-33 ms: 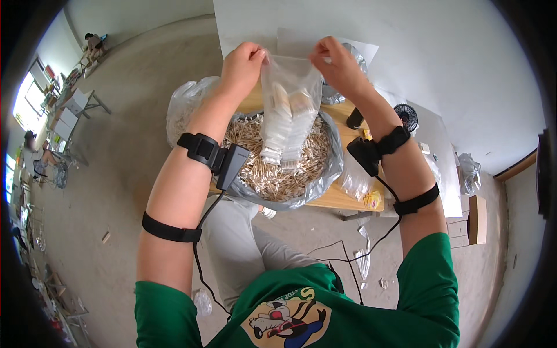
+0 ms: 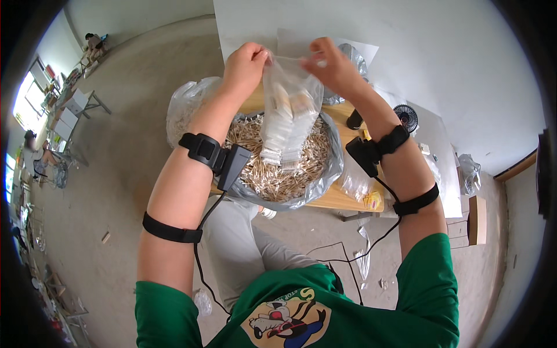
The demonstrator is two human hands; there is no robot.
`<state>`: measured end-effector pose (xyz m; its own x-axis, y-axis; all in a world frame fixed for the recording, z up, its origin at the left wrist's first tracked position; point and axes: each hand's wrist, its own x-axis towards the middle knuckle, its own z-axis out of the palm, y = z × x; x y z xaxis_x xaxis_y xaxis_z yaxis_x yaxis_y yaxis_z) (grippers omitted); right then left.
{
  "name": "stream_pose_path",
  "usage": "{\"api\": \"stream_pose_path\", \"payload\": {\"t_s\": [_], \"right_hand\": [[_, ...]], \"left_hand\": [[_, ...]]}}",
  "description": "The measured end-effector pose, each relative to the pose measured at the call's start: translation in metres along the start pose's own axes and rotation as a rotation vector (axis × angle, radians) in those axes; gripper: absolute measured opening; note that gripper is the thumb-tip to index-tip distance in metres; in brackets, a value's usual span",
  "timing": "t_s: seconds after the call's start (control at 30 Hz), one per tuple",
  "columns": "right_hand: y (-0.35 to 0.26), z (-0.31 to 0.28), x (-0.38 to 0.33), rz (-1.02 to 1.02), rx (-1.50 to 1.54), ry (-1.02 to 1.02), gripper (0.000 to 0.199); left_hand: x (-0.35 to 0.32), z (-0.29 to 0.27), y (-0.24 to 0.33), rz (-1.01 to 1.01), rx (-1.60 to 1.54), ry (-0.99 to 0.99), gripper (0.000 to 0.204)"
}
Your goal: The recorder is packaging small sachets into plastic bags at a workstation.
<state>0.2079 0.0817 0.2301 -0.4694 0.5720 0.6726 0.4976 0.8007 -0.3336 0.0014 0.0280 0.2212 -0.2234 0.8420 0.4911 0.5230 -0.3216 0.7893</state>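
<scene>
My left hand (image 2: pixel 246 65) pinches the top left corner of a clear plastic bag (image 2: pixel 293 75) and holds it up. Inside the bag stand two columns of small packs (image 2: pixel 279 124) with white lower ends, brownish toward the top. My right hand (image 2: pixel 332 66) is at the bag's top edge on the right, thumb and fingers closed at the rim and slightly blurred. The bag hangs in front of a wide basin lined with a grey plastic bag (image 2: pixel 333 168), filled with loose cotton swabs (image 2: pixel 249 139); it hides the middle of the heap.
Left of the basin lies another clear bag (image 2: pixel 188 95). On the wooden table (image 2: pixel 336 200) at right are clear bags (image 2: pixel 355 184), yellow cards (image 2: pixel 373 200), a black cylinder (image 2: pixel 354 119) and a small fan (image 2: pixel 406 118). A cardboard box (image 2: pixel 477 220) stands farther right. People sit far left.
My right hand has shifted left along the bag's top edge, and the rim there has crumpled inward. My left hand has barely moved and keeps its pinch.
</scene>
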Motion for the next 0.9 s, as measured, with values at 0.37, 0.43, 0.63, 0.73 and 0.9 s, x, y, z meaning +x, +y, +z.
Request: {"api": "stream_pose_path", "payload": {"t_s": [0.37,0.43,0.63,0.73,0.9], "right_hand": [[0.001,0.009,0.018,-0.155,-0.072,-0.155,0.015],[-0.006,0.013,0.022,-0.129,-0.045,-0.103,0.015],[-0.002,0.005,0.021,-0.117,-0.071,-0.138,0.016],[0.005,-0.001,0.021,-0.105,-0.102,-0.147,0.015],[0.011,-0.001,0.022,-0.121,-0.086,-0.136,0.015]], "left_hand": [[-0.027,0.001,-0.045,-0.131,-0.165,-0.092,0.050],[-0.043,-0.002,-0.073,-0.218,-0.089,-0.112,0.062],[-0.087,0.015,-0.096,-0.397,-0.101,-0.346,0.087],[-0.101,0.017,-0.105,-0.432,-0.086,-0.368,0.086],[-0.117,0.022,-0.121,-0.372,-0.050,-0.428,0.076]]}}
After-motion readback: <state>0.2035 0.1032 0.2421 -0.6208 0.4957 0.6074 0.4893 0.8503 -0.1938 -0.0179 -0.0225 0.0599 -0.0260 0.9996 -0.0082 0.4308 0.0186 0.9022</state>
